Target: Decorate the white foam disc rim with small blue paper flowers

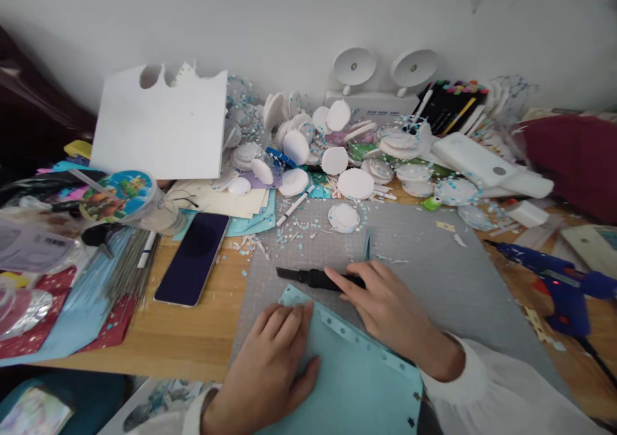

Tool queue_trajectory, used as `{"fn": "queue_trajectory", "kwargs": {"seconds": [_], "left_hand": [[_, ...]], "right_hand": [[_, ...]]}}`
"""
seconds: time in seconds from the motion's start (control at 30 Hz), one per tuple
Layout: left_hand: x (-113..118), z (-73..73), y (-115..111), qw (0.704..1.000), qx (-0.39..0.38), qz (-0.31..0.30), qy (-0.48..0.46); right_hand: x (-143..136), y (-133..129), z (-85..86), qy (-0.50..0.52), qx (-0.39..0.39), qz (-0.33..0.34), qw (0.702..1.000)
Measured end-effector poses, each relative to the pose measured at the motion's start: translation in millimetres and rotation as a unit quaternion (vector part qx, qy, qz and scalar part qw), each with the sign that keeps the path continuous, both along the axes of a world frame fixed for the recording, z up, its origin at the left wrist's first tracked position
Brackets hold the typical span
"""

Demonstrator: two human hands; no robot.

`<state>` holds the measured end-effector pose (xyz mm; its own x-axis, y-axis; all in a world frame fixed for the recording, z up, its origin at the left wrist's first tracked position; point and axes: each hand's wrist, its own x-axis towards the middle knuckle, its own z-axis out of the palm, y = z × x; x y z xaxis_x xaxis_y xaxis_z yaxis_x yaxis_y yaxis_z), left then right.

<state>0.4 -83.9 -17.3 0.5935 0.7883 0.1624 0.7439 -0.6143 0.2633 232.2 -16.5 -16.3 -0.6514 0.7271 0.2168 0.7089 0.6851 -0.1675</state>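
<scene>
A light blue sheet [357,383] with star-shaped holes along its edges lies on the grey cutting mat [448,293]. Its upper edge carries a folded-looking strip with more star holes. My left hand [274,358] rests on the sheet's upper left part, fingers together and pressing down, thumb apart. A black utility knife [315,279] lies above the sheet, blade pointing left. My right hand [385,306] has its fingers over the knife's handle end. A thin blue paper sliver [367,245] stands just above the right hand.
Left of the mat lies a phone [193,258], near a lidded cup [125,197] and wires. White paper discs [355,184] crowd the back, with small scraps before them. A blue glue gun [559,281] is at the right. A white board [161,123] leans at the back left.
</scene>
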Motion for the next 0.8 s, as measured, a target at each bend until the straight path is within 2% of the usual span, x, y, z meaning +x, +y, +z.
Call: {"fn": "queue_trajectory", "kwargs": {"seconds": [0.1, 0.2, 0.3, 0.43, 0.5, 0.6, 0.63, 0.73, 0.8], "left_hand": [[-1, -0.5, -1, 1.0, 0.0, 0.012, -0.002], [-2, -1.5, -2, 0.999, 0.021, 0.022, -0.018], [-2, -1.7, -2, 0.998, 0.044, 0.025, -0.043], [-2, 0.1, -2, 0.998, 0.03, 0.022, -0.056], [-2, 1.8, -2, 0.998, 0.009, 0.029, -0.055], [-3, 3.6, -1, 0.997, -0.028, 0.04, -0.061], [-3, 3.8, -1, 0.996, -0.039, 0.041, -0.065], [-3, 3.4, 0, 0.994, -0.055, 0.05, -0.086], [-4, 3.2, 0, 0.989, -0.064, 0.065, -0.113]], "right_hand": [[16, -3, 5.7, 0.017, 0.02, -0.026, 0.999], [53, -12, 5.2, 0.053, 0.052, -0.134, 0.988], [93, -20, -3.0, 0.046, 0.067, -0.233, 0.969], [121, -28, -15.3, -0.014, 0.097, -0.291, 0.952], [123, -33, -15.5, -0.004, 0.125, -0.302, 0.945], [115, -50, -8.2, 0.077, 0.141, -0.311, 0.937], [109, -58, -5.6, 0.107, 0.119, -0.308, 0.938], [87, -84, -4.0, 0.16, -0.029, -0.25, 0.955], [69, -97, -8.5, 0.178, -0.069, -0.223, 0.956]]}}
